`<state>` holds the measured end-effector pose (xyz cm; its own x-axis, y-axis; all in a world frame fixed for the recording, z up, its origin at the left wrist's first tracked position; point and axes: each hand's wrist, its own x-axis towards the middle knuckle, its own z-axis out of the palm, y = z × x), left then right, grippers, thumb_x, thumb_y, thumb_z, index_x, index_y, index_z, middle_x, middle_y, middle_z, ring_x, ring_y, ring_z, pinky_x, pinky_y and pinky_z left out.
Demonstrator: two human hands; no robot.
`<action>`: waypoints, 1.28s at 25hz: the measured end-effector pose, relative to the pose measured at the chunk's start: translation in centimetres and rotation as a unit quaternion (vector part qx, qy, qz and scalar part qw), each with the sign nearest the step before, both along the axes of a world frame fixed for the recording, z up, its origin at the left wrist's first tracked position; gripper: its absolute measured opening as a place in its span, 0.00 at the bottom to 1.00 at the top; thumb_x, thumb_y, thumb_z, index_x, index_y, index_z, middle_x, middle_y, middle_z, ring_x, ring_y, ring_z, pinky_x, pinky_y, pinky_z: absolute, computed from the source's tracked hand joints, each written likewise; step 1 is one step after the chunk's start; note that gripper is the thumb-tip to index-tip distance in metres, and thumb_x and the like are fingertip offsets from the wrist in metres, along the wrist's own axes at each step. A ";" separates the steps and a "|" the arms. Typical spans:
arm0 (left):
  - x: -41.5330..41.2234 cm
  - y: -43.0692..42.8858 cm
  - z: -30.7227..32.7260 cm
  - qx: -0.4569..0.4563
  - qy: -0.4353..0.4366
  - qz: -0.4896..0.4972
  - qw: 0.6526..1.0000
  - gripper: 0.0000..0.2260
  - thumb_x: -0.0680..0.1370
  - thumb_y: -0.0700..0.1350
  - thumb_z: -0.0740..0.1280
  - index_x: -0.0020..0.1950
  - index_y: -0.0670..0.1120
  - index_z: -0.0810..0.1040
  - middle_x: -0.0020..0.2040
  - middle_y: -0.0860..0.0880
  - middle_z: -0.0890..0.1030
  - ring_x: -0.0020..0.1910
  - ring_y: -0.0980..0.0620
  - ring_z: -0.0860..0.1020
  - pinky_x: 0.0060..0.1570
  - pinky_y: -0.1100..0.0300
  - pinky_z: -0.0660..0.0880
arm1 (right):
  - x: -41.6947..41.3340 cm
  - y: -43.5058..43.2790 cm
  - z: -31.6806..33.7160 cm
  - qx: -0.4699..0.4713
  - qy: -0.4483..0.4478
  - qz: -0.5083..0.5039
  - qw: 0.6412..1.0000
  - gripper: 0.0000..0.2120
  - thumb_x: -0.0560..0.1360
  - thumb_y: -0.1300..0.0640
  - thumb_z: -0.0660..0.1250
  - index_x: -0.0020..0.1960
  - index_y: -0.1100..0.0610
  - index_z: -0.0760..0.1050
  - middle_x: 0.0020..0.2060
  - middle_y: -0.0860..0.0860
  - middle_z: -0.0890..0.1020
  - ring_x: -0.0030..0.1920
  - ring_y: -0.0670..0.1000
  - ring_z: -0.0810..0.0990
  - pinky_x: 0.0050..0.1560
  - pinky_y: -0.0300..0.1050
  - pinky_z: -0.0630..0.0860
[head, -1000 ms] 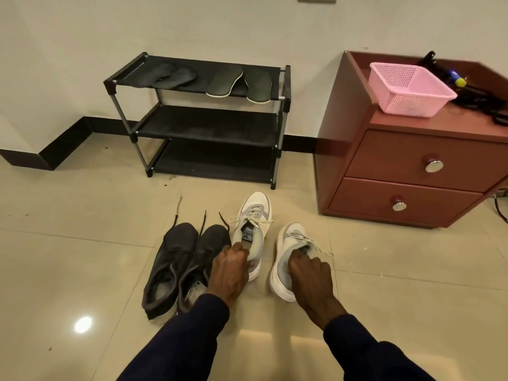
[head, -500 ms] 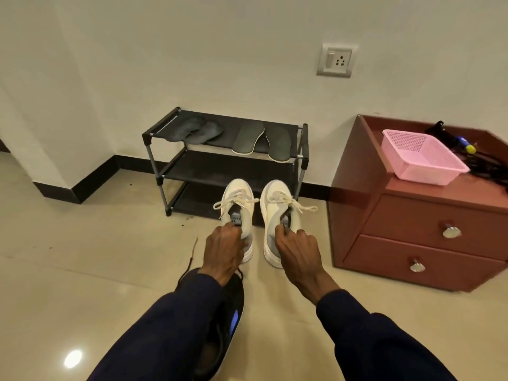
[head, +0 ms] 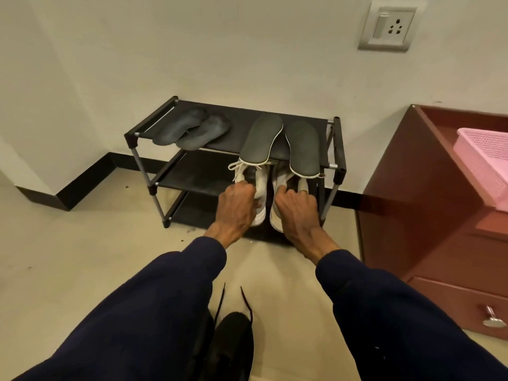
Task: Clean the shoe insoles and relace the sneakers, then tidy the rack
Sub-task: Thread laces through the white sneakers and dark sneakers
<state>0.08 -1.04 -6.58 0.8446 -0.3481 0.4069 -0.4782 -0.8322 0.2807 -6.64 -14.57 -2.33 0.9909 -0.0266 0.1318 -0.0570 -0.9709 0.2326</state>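
My left hand [head: 237, 206] grips the heel of the left white sneaker [head: 257, 182]. My right hand [head: 295, 209] grips the heel of the right white sneaker [head: 277, 213]. Both sneakers point toes-first into the middle shelf of the black shoe rack [head: 339, 149], their fronts hidden under the top shelf. On that top shelf lie two dark grey insoles with white edges [head: 262, 138] at the right and two plain dark insoles [head: 192, 130] at the left. A black sneaker [head: 233, 345] with loose laces sits on the floor between my arms.
A reddish-brown drawer cabinet [head: 428, 210] stands right of the rack, with a pink basket [head: 483, 158] on top. A wall socket [head: 387, 28] is above. The rack stands against the wall with a black skirting; beige tiled floor lies around it.
Both hands have lifted the white sneakers off the floor and carried them forward to the rack's middle shelf. My view has moved closer to the rack, and the black sneakers are now behind my hands.
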 end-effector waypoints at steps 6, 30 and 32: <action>5.9 -2.7 -0.5 -0.010 0.004 0.004 1.000 0.07 0.78 0.44 0.72 0.49 0.40 0.81 0.50 0.38 0.82 0.50 0.36 0.80 0.44 0.47 0.75 | 6.1 -2.4 -2.3 -0.003 -0.013 -0.016 1.000 0.23 0.75 0.66 0.69 0.68 0.64 0.68 0.53 0.58 0.82 0.50 0.59 0.83 0.42 0.48 0.75; -17.5 14.5 -7.5 -0.196 0.280 0.042 0.939 0.07 0.77 0.36 0.71 0.47 0.47 0.86 0.44 0.54 0.86 0.44 0.60 0.84 0.50 0.55 0.83 | -12.7 6.4 -14.5 0.234 0.008 0.107 0.966 0.07 0.74 0.67 0.68 0.46 0.57 0.78 0.40 0.53 0.80 0.37 0.52 0.78 0.38 0.46 0.79; -19.5 15.9 -9.9 -0.164 0.308 0.051 0.936 0.16 0.75 0.28 0.65 0.48 0.46 0.87 0.45 0.51 0.87 0.48 0.56 0.85 0.54 0.57 0.82 | -14.4 7.4 -16.7 0.252 0.052 0.109 0.960 0.08 0.75 0.66 0.66 0.44 0.55 0.77 0.41 0.52 0.80 0.37 0.52 0.79 0.38 0.47 0.79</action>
<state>-19.41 14.89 -16.45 0.9762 -0.1937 -0.0978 -0.0632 -0.6852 0.7256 -21.00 -7.20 -18.99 0.9872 0.1489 0.0573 0.1590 -0.9476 -0.2771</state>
